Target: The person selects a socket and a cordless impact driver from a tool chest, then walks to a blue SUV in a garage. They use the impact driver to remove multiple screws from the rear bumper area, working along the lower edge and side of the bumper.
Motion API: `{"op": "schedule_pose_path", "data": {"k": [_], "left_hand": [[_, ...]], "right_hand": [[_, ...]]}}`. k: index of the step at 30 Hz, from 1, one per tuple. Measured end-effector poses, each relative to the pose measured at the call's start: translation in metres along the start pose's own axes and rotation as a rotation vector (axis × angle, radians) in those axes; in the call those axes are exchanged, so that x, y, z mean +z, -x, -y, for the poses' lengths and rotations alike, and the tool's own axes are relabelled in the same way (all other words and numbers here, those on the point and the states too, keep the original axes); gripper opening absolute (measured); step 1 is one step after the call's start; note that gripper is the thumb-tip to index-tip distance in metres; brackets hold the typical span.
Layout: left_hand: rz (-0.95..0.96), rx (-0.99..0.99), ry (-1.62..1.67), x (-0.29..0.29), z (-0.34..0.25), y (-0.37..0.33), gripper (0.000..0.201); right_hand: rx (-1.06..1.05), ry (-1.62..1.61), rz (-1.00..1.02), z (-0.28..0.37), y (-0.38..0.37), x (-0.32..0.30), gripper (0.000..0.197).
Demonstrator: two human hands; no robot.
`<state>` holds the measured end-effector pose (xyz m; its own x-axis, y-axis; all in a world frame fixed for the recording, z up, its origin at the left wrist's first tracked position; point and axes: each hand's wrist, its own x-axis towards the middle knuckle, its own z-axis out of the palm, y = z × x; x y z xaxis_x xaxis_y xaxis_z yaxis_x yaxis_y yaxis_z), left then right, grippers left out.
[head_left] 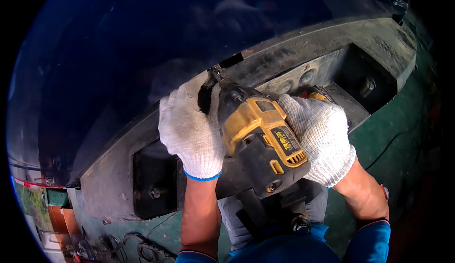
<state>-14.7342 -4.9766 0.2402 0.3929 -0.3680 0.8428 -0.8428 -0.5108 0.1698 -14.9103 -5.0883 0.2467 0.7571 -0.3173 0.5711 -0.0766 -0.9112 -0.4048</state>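
Green floor (393, 156) below, dark blue panel (118, 49) above, and from my remote seat I've got the yellow-and-black power driver (265, 137) angled over the grey beam (109, 182), nose at the panel's edge! Right hand (320, 135), fingers wrapped round it; left hand (192, 125), fingers curled beside the nose, hold unclear.

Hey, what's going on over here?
Someone has a yellow-and-black power tool up against a long grey beam that runs along a dark blue panel. The white-gloved right grip holds the tool, its narrow tip pointing at the dark gap near where beam and panel meet. The left grip, also gloved, is beside the tip; what its fingertips touch is hidden. Whether the tool is running, I can't tell.
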Motion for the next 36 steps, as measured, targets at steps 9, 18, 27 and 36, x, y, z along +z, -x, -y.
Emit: {"op": "schedule_pose_path", "data": {"k": [9,18,27,36], "left_hand": [[-0.011,-0.014,0.113,-0.001,0.003,0.004,0.027],[0.129,-0.124,0.218,-0.029,0.002,0.003,0.036],[0.040,-0.236,0.321,-0.078,0.015,0.071,0.020],[0.252,-0.208,0.180,-0.069,0.045,0.113,0.024]], "right_hand": [[-0.039,0.050,-0.003,-0.009,0.004,0.000,0.057],[0.053,-0.024,0.037,-0.007,0.009,-0.006,0.053],[0.009,-0.050,0.129,0.008,0.053,-0.042,0.052],[0.126,-0.481,0.100,0.003,0.113,-0.055,0.056]]}}
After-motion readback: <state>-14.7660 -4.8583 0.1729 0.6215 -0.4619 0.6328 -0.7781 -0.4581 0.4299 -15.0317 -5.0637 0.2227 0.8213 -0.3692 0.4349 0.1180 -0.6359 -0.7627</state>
